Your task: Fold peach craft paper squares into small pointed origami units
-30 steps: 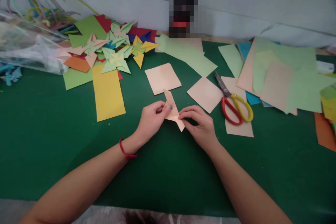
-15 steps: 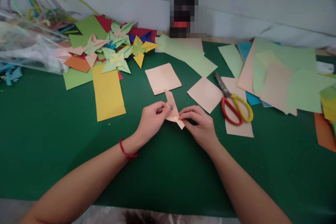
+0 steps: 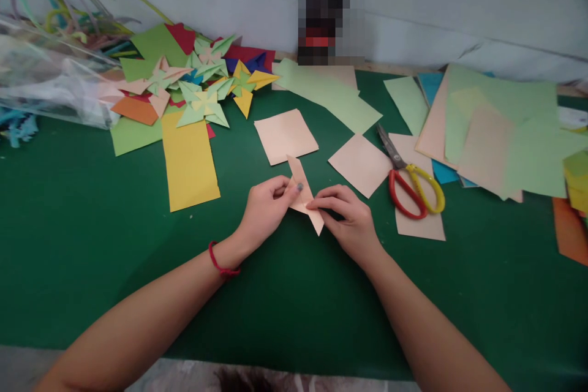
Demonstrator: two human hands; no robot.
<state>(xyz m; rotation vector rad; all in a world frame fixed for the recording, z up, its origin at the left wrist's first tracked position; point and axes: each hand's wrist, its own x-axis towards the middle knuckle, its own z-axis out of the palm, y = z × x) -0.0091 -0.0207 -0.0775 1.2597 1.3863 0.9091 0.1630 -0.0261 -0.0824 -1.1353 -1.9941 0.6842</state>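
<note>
A small folded piece of pale pink paper (image 3: 300, 192) is held between my two hands, with one pointed end up and another down toward me. My left hand (image 3: 267, 203) pinches its left side, thumb on top. On its lower right part, my right hand (image 3: 345, 213) is closed with the fingertips pressing on the paper. Just beyond lie a square pink sheet stack (image 3: 285, 137) and another pink square (image 3: 360, 165). Scissors (image 3: 408, 179) with one red and one yellow handle rest on a pink sheet (image 3: 419, 225) to the right.
Folded paper stars (image 3: 204, 104) pile up at the back left, beside a yellow sheet (image 3: 191, 162) and a clear plastic bag (image 3: 55, 82). Large green and pink sheets (image 3: 528, 141) overlap at the right. A pale wall (image 3: 220, 6) stands behind the green table (image 3: 138, 233).
The lower right point of the folded paper now extends further down toward me. My right fingertips have shifted slightly left on it; my left hand keeps its hold.
</note>
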